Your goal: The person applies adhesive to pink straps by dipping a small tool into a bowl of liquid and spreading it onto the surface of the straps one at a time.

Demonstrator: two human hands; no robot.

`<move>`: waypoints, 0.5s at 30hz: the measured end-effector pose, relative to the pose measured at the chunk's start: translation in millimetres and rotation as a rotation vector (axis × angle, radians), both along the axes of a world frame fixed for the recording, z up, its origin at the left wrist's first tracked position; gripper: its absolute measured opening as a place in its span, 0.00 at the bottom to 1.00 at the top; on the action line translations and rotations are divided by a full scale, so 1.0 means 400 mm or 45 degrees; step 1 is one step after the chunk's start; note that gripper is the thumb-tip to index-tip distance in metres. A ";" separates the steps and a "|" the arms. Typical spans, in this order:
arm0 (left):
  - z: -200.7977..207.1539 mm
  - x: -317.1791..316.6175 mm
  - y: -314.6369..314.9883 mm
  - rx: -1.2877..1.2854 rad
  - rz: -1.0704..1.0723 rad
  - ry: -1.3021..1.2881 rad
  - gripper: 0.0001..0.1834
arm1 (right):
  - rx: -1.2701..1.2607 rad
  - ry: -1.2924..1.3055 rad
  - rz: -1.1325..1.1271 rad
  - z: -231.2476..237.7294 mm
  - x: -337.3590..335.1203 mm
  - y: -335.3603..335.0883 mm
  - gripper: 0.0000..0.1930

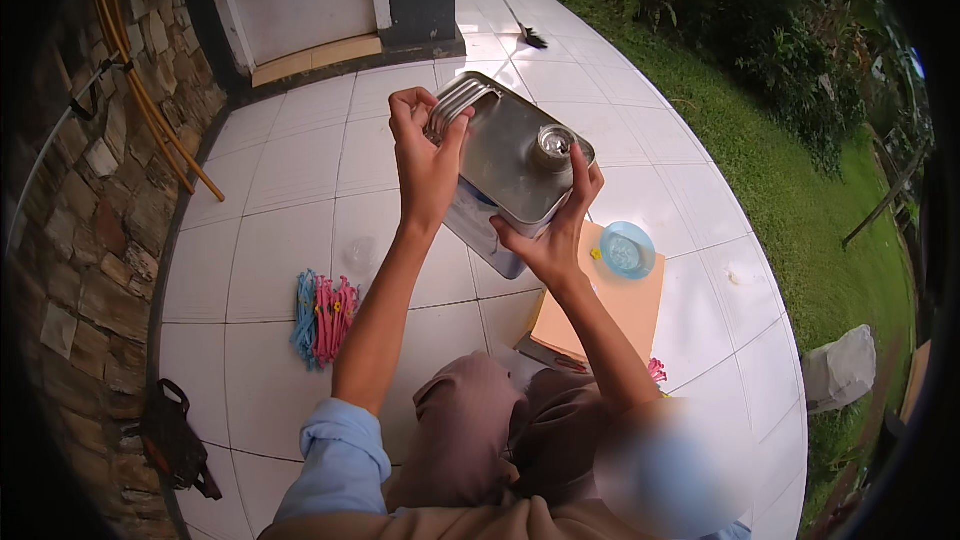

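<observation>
A rectangular metal can is held up in front of me, tilted, with its top turned toward me. Its top has a ribbed carrying handle and a round metal cap. My left hand is closed at the handle end, fingers and thumb on either side of it. My right hand grips the opposite end, thumb along the side wall and fingers beside the cap. Most of the can's side walls are hidden from me.
On the white floor tiles lie blue and pink bundles of thin strips. A light blue bowl sits on a peach-coloured box at right. A black bag rests by the stone wall; a broom stands far off.
</observation>
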State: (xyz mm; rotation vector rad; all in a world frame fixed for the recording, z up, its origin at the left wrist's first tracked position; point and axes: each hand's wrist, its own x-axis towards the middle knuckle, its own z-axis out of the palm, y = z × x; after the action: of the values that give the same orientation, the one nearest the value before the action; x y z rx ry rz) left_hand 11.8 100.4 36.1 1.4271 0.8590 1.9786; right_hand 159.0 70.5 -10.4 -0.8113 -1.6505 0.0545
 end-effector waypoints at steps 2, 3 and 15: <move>0.053 0.036 -0.020 0.029 0.032 0.058 0.17 | -0.007 0.125 -0.018 0.035 0.020 -0.028 0.51; 0.074 0.060 -0.029 -0.013 -0.030 0.088 0.16 | -0.045 0.248 -0.021 0.043 0.030 -0.037 0.49; -0.130 0.176 -0.073 0.173 0.426 -0.034 0.32 | -0.066 0.695 -0.101 0.065 0.174 -0.119 0.42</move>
State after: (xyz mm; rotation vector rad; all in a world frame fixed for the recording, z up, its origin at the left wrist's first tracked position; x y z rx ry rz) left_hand 82.1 71.2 -16.0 1.3996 1.0224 2.3377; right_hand 228.4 23.1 15.6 -0.8129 -1.1048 0.2429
